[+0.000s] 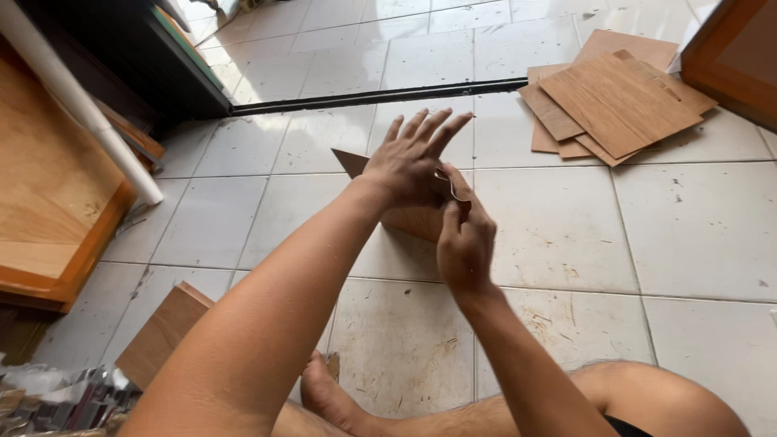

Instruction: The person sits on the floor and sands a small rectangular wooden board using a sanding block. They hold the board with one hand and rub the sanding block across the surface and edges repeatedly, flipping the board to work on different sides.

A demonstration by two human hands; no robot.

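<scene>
Head view: we sit on a white tile floor [558, 235], looking down past our bare knee [647, 396] and foot [328, 392]. Our left hand [409, 162] lies flat on a thin brown panel [413, 220], fingers straight and spread wide, pointing up and to the right, away from us. The panel rests on the floor in front of us; one sharp corner sticks out to the left of the left hand, and its long axis seems to run from that corner down toward the right, though our hands hide most of it. Our right hand [465, 239] is closed around a small metal tool [453, 188], curved at its upper end, with the tip just at the left hand's edge. What kind of tool it is, we cannot tell.

A loose stack of similar panels [619, 101] lies well apart at the upper right, fanned at different angles. A white pipe [77, 101] leans beside a wooden frame [48, 202] on the left. A short wooden board [166, 332] lies near our left arm.
</scene>
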